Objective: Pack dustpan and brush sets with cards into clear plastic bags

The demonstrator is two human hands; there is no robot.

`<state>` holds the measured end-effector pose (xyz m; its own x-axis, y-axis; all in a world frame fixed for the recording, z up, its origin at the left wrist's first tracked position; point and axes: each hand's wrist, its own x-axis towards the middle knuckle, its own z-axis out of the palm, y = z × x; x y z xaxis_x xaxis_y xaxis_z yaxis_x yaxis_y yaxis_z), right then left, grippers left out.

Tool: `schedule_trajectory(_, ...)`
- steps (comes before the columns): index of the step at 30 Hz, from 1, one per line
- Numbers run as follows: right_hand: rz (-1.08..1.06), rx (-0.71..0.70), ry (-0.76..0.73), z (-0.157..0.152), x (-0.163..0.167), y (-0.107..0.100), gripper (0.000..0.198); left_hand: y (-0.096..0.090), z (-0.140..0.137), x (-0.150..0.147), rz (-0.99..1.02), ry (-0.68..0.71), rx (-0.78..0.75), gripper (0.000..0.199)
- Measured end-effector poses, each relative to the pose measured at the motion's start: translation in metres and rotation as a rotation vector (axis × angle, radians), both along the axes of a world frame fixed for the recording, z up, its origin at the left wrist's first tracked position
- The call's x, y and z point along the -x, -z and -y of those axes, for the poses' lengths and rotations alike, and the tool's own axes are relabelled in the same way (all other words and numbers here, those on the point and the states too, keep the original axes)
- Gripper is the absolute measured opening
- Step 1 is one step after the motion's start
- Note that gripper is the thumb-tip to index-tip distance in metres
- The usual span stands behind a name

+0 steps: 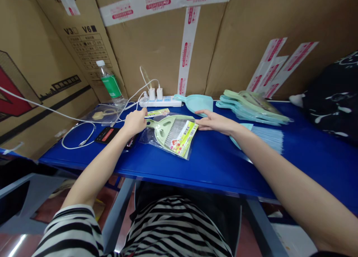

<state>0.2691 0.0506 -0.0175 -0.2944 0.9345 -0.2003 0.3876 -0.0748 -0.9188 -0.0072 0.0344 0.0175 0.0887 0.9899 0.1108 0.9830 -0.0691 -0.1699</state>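
1. Green dustpan-and-brush set (160, 134) is sitting in a clear bag (148, 140) at the middle of the blue table (212, 167), between the two hands, its printed label (185, 139) facing up.
2. The left hand (135, 122) is closing curled fingers on the set's handle end.
3. The right hand (214, 122) is stretching partly spread fingers to the label-side corner; whether they are pinching the bag, I cannot tell.
4. Beyond the right hand, a light-blue dustpan (198, 103) is lying beside a stack of bagged dustpans (251, 107).
5. A blue-bristled brush (268, 138) is lying partly behind the right forearm.
6. A phone (105, 135) is lying beside the left forearm, and a bottle (111, 83) is standing farther back, near a power strip (170, 102).
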Motion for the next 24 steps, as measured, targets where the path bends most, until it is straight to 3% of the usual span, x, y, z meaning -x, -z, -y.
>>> schedule_trajectory(4,0.1,-0.183,0.001,0.003,0.003,0.002,0.038,0.0,0.003,-0.003,-0.029,-0.022,-0.017,0.039)
schedule_trajectory(10,0.322,-0.445,-0.078,0.005,0.006,0.003,0.016,0.001,0.005,-0.007,-0.019,-0.025,0.0,0.041)
schedule_trajectory(16,0.506,-0.573,-0.102,0.006,0.011,0.003,0.03,0.002,0.007,-0.009,-0.025,-0.007,0.01,0.039)
schedule_trajectory(24,0.478,-0.615,-0.166,0.005,0.009,0.009,0.043,0.003,0.008,-0.011,-0.048,0.008,0.019,0.038)
